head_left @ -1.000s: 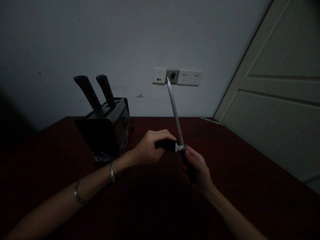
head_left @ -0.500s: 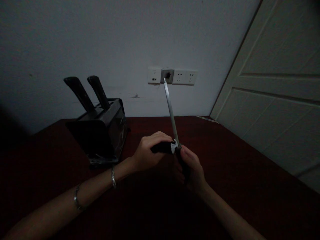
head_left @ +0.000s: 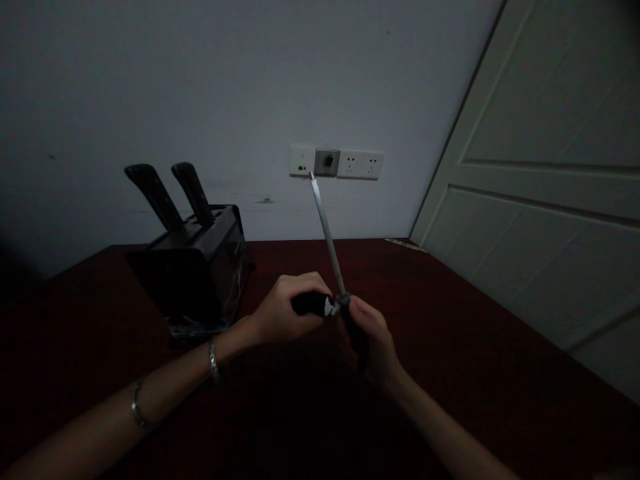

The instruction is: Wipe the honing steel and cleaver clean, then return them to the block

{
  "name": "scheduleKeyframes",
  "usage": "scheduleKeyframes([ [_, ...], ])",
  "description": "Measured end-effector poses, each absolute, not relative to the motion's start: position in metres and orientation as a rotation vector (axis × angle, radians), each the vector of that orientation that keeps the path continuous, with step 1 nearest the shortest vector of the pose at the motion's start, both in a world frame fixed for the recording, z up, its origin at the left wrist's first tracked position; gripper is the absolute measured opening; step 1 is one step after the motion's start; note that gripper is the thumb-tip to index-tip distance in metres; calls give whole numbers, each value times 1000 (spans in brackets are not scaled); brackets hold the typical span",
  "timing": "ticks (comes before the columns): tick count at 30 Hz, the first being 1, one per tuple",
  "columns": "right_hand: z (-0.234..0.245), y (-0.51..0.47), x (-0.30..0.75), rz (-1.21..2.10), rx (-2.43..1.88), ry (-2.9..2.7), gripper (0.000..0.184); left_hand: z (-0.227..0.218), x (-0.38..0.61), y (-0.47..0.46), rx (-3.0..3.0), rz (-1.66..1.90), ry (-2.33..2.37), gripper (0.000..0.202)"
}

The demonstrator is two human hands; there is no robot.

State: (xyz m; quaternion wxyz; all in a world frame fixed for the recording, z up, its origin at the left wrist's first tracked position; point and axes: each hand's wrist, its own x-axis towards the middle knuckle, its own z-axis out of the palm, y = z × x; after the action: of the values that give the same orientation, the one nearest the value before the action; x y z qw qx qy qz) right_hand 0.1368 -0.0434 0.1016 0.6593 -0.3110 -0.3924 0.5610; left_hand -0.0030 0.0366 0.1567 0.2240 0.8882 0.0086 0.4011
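Honing rod (head_left: 327, 233) further left, tip up-left

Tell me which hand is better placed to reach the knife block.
Left, probably: the left hand, gripping a dark handle, sits nearer the knife block; the right hand holds the sharpening rod, farther away.

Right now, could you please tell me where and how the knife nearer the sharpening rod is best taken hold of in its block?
Take its black handle, the only part showing; the blade is hidden inside the knife block. The handle leans up and to the left in the picture, so come from above, wrap it around the middle, and probably draw it out along that slant.
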Motion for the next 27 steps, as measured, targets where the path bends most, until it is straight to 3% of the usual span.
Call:
scheduleKeyframes([
  [18,95,-39,137,1245,-814,-902,23,155,0,38,2587,1502,66,20],
  [27,91,-39,139,1068,-914,-920,21,136,7,35,2557,1389,28,16],
])
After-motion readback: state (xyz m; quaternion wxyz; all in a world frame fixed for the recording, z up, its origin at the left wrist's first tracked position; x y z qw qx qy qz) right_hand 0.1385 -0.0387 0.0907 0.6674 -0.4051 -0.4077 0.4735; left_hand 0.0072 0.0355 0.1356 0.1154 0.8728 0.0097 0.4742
